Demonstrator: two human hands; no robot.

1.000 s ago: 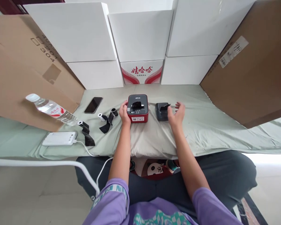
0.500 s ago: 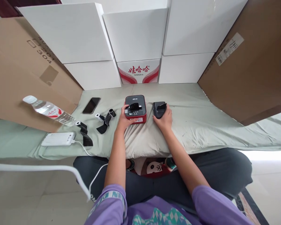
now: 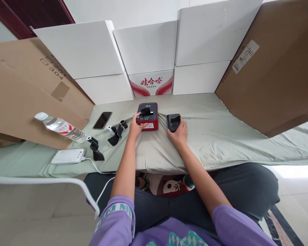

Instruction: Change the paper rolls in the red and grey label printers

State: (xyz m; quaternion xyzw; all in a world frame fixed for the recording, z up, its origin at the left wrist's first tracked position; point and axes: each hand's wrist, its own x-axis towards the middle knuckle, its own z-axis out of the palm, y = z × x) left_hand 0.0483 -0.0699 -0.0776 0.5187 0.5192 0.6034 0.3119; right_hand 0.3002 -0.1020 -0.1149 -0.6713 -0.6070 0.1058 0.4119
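Observation:
A box-shaped device (image 3: 148, 118) with a black top and red sides sits on the cloth in front of me. A glossy black strip sticks up from a slot in its top. My left hand (image 3: 136, 128) grips its left and front sides, fingers at the far edge and thumb on the front. To the right lies a smaller dark grey device (image 3: 172, 125), also with a black strip standing on it. My right hand (image 3: 179, 132) is closed around its right and near sides. The fingers' undersides are hidden.
On the left are a phone (image 3: 103, 120), a tilted water bottle (image 3: 63, 128), a white power bank (image 3: 68, 156) with a cable, and small rolls with black film (image 3: 114, 139). White boxes (image 3: 150, 48) stand behind; brown cardboard panels (image 3: 274, 75) flank both sides.
My view has tilted up and shifted slightly, so everything appears moved a little. Both hands keep the same hold on the two devices.

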